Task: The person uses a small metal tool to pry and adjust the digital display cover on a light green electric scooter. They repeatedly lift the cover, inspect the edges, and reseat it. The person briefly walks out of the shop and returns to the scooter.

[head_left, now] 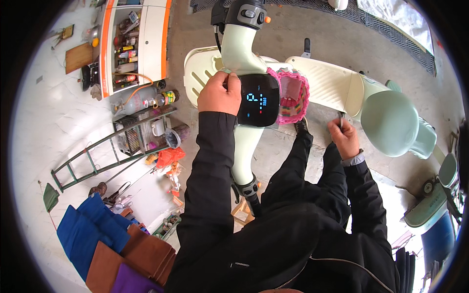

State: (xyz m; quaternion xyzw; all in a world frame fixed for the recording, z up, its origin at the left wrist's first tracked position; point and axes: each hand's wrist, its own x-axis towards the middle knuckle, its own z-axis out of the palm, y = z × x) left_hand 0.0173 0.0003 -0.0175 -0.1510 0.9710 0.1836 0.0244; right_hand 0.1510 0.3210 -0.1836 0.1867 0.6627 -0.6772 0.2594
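Observation:
A pale green electric scooter stands before me, its black display panel [259, 100] lit with blue marks. At the left edge of that panel is my left hand [220, 95], its fingers closed beside the handlebar stem; what they pinch is hidden. My right hand [345, 139] hovers lower right, between the scooter's footboard and seat, with fingers closed round a thin dark tool [340, 119] whose kind I cannot make out. A pink-trimmed basket [293, 95] sits just right of the panel. The handlebar [246, 151] runs toward me, ending in a black grip.
The scooter's round pale green seat [390, 122] is at the right. On the left stand a cabinet [141, 46] with bottles, a green metal ladder [105, 161], and stacked blue and brown sheets [97, 222]. Another scooter [430, 207] is parked at the far right.

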